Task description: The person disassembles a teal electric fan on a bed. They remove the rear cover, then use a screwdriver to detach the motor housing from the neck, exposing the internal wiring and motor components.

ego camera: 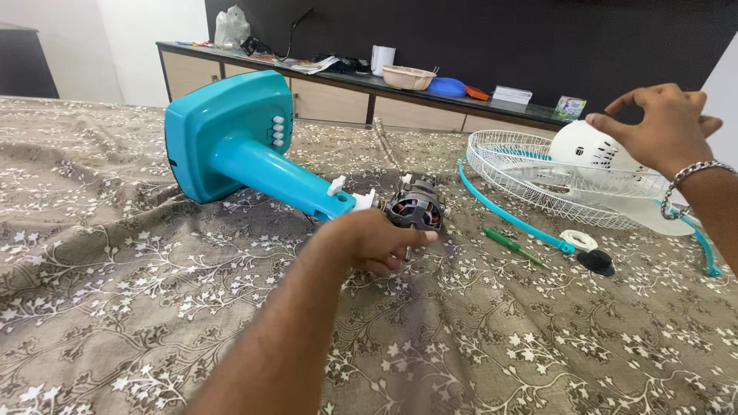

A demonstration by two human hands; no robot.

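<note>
A teal fan base and stand [231,146] lies on its side on a brown floral bedsheet [115,307]. At the stand's end sits the bare fan motor [419,206] with copper windings showing. My left hand [377,242] curls around the motor's near side and grips it. At the right a white wire fan grille [530,173] lies flat with a white domed motor cover [588,146] on it. My right hand [661,127], with a metal bracelet on its wrist, arches over the cover. Its fingers are spread and one fingertip touches the dome.
A green screwdriver [511,246], a white ring [578,240] and a black cap [596,263] lie right of the motor. A teal rim band [511,219] curves beside the grille. A low sideboard [346,96] with bowls and clutter stands behind the bed.
</note>
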